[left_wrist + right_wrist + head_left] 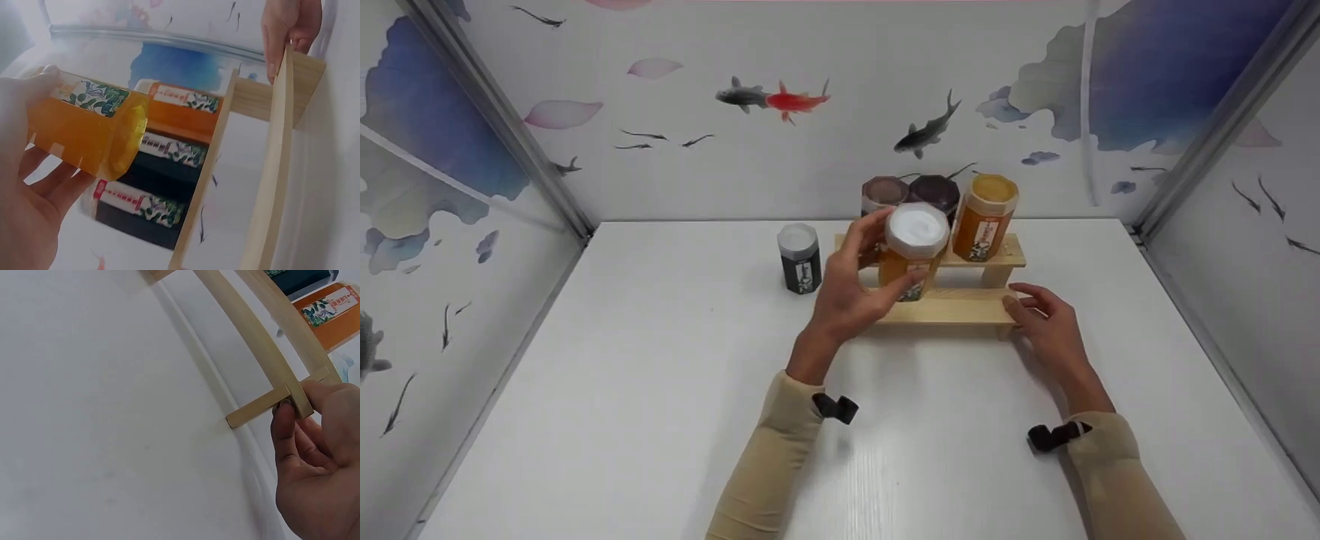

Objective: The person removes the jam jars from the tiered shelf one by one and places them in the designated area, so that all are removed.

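Note:
My left hand (851,289) grips a honey jar (913,251) with a white lid, thumb on its front and fingers round its far side. In the left wrist view the amber jar (84,135) is tilted, its base apart from the wooden shelf boards. My right hand (1054,326) pinches the right end of the lower board of the two-tier wooden rack (952,307). On the upper tier stand an orange-amber jar (985,221) at the right and two dark jars, one with a dark lid (934,191) and one with a brownish lid (885,191).
A dark jar (799,259) with a grey-white lid stands on the white table (660,360), left of the rack. Panels printed with fish (926,131) and petals enclose the table at the back and sides, with metal posts (502,112) at the corners.

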The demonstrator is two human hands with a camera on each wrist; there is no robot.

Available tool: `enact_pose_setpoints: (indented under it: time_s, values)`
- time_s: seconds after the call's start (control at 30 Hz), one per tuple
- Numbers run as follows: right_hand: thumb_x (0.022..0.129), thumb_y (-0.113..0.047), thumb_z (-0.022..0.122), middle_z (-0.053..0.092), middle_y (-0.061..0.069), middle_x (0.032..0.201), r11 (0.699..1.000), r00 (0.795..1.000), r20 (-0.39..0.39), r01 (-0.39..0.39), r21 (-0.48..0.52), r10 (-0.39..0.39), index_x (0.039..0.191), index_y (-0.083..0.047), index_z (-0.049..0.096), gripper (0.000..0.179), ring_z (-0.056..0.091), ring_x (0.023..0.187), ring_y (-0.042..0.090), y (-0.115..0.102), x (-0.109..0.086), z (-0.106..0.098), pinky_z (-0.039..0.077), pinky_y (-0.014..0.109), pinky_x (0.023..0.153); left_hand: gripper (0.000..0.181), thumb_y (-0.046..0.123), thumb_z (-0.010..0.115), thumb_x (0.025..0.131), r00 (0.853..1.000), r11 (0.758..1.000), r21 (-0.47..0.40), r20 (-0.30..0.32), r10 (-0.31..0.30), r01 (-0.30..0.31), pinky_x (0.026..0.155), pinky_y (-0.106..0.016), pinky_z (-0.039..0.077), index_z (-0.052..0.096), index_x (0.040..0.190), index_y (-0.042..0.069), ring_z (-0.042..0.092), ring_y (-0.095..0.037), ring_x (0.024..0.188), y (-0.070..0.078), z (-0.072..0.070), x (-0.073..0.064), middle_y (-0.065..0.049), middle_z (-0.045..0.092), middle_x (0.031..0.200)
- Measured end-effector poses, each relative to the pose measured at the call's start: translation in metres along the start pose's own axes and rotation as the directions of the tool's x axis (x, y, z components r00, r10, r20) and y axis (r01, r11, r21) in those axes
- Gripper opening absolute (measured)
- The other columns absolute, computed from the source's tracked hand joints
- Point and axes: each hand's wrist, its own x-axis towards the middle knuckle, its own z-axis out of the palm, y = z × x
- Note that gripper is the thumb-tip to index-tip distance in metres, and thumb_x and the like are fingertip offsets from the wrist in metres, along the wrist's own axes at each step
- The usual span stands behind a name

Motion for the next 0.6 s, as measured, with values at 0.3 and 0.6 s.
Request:
enact_pose_setpoints:
  time_s: [0.3,0.6]
  values:
    - [0.103,-0.061,0.066,0.062,0.006,0.133,1.0,1.0,-0.008,-0.003,-0.013,0.002,0.157,-0.023,0.055,0.067,0.066,0.109,0.012,-0.002,-0.002,0.003,0.058,0.013,0.087,0.078,0.025,0.088,0.094,0.995,0.995,0.102,-0.094,0.031,-0.021,0.102,-0.041,0.064,0.047,0.159,0.01,0.067,-0.018,0.134,-0.011,-0.076,-0.007,-0.006,0.066,0.149]
    - [0.103,-0.065,0.064,0.062,0.009,0.137,0.999,1.0,-0.011,-0.021,-0.038,0.021,0.158,-0.025,0.054,0.069,0.065,0.113,0.016,-0.004,-0.002,0.002,0.057,0.011,0.087,0.075,0.027,0.088,0.094,0.964,0.986,0.086,-0.24,-0.116,0.14,0.113,-0.049,0.057,0.05,0.159,0.02,0.064,-0.018,0.14,-0.043,-0.132,-0.018,0.002,0.064,0.153]
